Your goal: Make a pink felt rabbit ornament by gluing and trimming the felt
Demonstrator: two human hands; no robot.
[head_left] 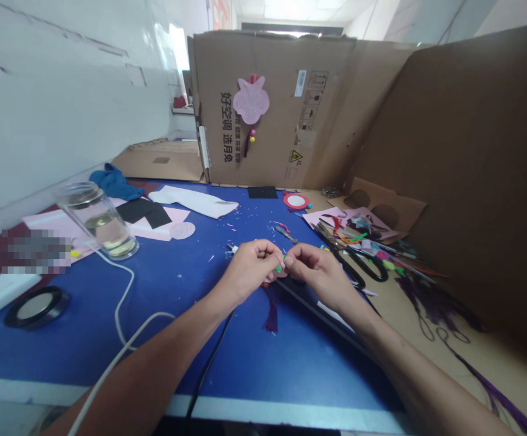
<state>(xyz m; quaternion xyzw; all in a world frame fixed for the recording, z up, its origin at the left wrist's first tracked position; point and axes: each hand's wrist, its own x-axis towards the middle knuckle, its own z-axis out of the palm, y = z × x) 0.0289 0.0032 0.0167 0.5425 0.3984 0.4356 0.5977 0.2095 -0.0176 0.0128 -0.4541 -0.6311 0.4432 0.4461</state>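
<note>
My left hand (pixel 251 269) and my right hand (pixel 317 271) meet over the middle of the blue table, fingertips pinched close together. Between them shows a small green piece (pixel 278 269), partly covered by the fingers; its exact kind is too small to tell. Just below the hands hangs or lies a purple tassel (pixel 271 310), its upper end hidden. Beyond the right hand lies a small pair of scissors (pixel 286 234) among thread scraps. Large black-handled scissors (pixel 343 251) rest to the right of that hand.
A lidded glass of pale liquid (pixel 109 224) stands left, near a white cable (pixel 129 284) and a roll of black tape (pixel 36 307). Cardboard walls (pixel 336 109) rise behind and right. A red-rimmed round piece (pixel 296 201) lies at the back; purple tassels (pixel 427 297) lie right.
</note>
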